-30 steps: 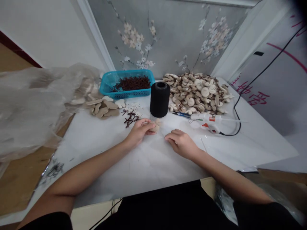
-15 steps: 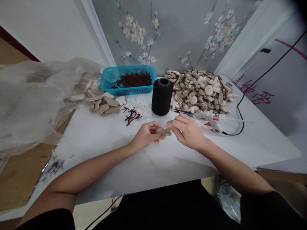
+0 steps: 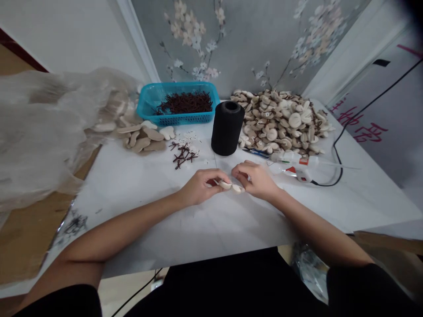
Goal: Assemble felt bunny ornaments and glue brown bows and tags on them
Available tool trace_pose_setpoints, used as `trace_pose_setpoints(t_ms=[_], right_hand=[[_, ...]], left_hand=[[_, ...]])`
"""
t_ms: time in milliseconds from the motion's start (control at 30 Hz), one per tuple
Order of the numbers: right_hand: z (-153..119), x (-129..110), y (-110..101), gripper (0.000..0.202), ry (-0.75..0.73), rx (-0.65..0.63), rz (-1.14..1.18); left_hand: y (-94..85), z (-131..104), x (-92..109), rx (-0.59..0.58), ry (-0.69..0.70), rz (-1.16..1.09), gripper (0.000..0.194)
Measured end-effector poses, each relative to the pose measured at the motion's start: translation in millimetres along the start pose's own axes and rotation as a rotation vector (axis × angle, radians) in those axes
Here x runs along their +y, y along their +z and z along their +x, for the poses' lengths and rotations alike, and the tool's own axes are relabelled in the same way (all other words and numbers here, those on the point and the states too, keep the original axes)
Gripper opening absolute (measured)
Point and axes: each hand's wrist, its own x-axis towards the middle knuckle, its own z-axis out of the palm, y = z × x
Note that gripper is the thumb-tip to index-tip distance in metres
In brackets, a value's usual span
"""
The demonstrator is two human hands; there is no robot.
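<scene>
A small padded beige fabric piece, pale on its visible side and narrow in the middle, is held just above the table. My left hand pinches one end of it between thumb and fingers. Close by on its other side, my right hand has its fingers curled in a pinch on a dark thread that crosses the piece's narrow middle. Beyond the hands stands a cone of black thread, with a fine strand on the table below it.
A blue basket holds brown bows. More bows and tiny white tags lie before it, beside flat beige pieces. Finished-looking padded pieces are heaped at back right, near blue-handled snips and a glue gun with its cord.
The fabric piece has been tilted so its pale side shows. My right hand has drawn in lower beside it, while the camera view has shifted slightly.
</scene>
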Motion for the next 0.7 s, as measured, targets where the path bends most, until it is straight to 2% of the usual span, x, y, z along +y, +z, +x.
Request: trace_pose_setpoints(t_ms=[133,333,567,700], right_hand=[[-13.0,-3.7,5.1,0.019,0.015,0.011,0.028],[-26.5,-13.4,-0.5,0.017,0.003,0.138,0.032],[-26.4,-27.1,-2.9,0.016,-0.058,0.155,0.025],[-20.6,-29.2,-0.9,0.017,-0.127,0.124,-0.043]], left_hand=[[1.7,-1.2,-3.1,0.073,-0.102,-0.236,0.022],[1.8,4.1,-8.2,0.195,-0.254,-0.484,0.032],[8.1,5.1,-7.8,0.258,-0.299,-0.473,0.029],[13.5,3.0,-4.4,0.238,-0.308,-0.396,0.028]])
